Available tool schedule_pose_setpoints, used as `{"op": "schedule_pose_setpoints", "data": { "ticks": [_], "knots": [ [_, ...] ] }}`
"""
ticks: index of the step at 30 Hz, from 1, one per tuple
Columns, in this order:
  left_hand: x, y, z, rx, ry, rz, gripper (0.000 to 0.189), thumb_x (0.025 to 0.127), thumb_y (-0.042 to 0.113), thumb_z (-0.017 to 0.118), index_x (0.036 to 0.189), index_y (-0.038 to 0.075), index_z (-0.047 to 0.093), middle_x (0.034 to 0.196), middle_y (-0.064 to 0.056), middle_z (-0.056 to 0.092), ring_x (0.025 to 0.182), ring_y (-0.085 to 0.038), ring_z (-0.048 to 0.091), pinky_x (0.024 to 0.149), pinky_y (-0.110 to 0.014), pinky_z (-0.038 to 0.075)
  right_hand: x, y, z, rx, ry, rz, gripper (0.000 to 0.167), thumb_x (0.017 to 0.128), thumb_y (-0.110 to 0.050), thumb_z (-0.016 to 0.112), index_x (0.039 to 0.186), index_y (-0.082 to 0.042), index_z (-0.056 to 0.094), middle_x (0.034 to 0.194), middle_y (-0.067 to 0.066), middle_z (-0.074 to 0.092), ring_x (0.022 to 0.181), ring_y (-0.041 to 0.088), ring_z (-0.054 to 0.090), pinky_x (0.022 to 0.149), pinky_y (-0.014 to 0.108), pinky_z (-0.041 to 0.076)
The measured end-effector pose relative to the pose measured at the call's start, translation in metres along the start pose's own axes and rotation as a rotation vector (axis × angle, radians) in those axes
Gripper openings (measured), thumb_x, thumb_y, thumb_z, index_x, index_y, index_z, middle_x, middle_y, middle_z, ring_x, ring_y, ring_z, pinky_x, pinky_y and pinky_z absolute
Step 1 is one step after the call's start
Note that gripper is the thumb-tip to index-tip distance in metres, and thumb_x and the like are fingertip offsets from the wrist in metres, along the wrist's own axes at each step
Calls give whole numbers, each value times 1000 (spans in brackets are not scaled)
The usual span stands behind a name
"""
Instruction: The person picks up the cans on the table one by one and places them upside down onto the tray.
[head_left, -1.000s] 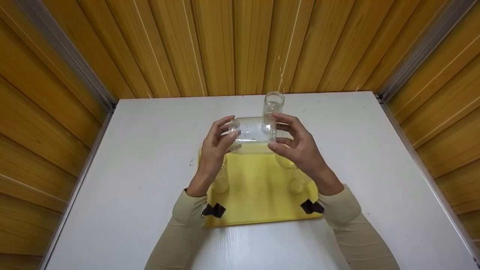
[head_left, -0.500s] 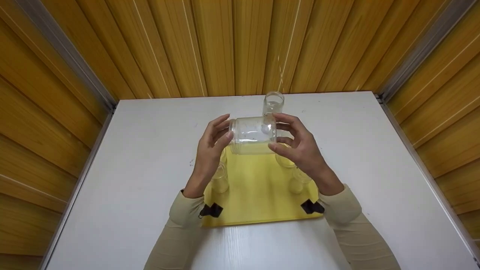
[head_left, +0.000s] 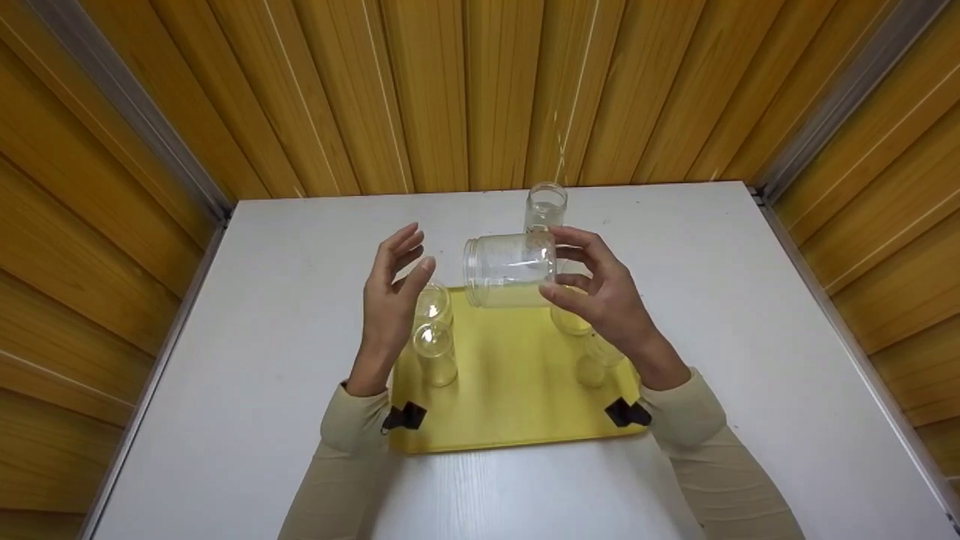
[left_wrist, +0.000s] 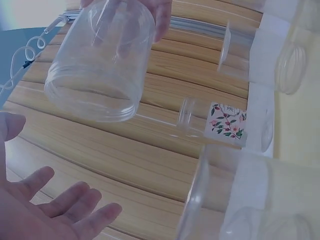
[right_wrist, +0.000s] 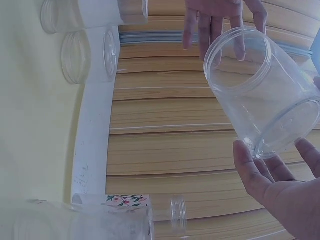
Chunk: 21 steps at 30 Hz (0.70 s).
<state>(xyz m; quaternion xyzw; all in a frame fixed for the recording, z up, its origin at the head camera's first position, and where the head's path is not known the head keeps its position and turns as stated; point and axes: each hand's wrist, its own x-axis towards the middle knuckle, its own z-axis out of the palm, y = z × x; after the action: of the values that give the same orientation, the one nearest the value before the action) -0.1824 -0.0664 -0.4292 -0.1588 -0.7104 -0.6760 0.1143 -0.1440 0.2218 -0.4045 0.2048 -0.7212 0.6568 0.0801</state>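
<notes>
A clear, wide-mouthed jar [head_left: 510, 274] lies sideways in the air over the tray, its threaded mouth facing left. My right hand [head_left: 611, 307] grips it by the base end, thumb below and fingers above. In the right wrist view the same jar [right_wrist: 265, 90] looks see-through, with nothing inside. My left hand [head_left: 390, 304] is apart from the jar, to the left of its mouth, fingers spread and holding nothing. Below that hand, two clear jars [head_left: 435, 352] stand mouth-down on the tray's left side.
The yellow tray [head_left: 517, 405] lies on a white table [head_left: 300, 315]. More clear jars [head_left: 574, 321] stand on its right side, partly behind my right hand. A clear bottle [head_left: 546, 202] with a floral label stands upright at the back. Wood-patterned panels [head_left: 495, 90] wall the table in.
My left hand has let go of the jar's mouth end and moved away to the left, opening its fingers. The right hand keeps the jar almost in place.
</notes>
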Motion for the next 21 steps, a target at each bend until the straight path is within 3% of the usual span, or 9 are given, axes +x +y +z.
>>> {"op": "schedule_pose_setpoints", "data": {
  "ticks": [6, 11, 17, 21],
  "knots": [
    [0, -11, -10, 66, 47, -17, 59, 105, 32, 64, 157, 10, 48, 153, -14, 53, 140, -31, 51, 113, -50, 43, -2, 1, -3, -32, -2, 5, 71, 92, 0, 78, 155, -2, 46, 153, 22, 46, 135, 29, 51, 103, 46, 52],
    [1, -22, -19, 113, 96, -51, 55, 106, 29, 62, 156, 10, 48, 150, -14, 54, 139, -32, 50, 112, -52, 42, -3, 0, -4, -71, -4, 5, 71, 92, -1, 78, 155, -2, 47, 151, 12, 49, 135, 28, 51, 102, 39, 53],
    [5, -33, -29, 186, 162, -160, 54, 107, 31, 60, 154, 7, 49, 147, -13, 56, 138, -32, 51, 114, -51, 40, -3, -1, -6, -147, -6, 9, 72, 91, -4, 80, 155, -5, 48, 152, 6, 50, 135, 25, 50, 101, 38, 53],
    [7, -43, -35, 238, 172, -232, 56, 107, 32, 58, 155, 6, 47, 148, -15, 54, 139, -34, 49, 113, -51, 42, -3, -2, -7, -197, -9, 9, 72, 91, -7, 82, 155, -8, 50, 153, 4, 49, 135, 23, 49, 102, 47, 52]
  ]
}}
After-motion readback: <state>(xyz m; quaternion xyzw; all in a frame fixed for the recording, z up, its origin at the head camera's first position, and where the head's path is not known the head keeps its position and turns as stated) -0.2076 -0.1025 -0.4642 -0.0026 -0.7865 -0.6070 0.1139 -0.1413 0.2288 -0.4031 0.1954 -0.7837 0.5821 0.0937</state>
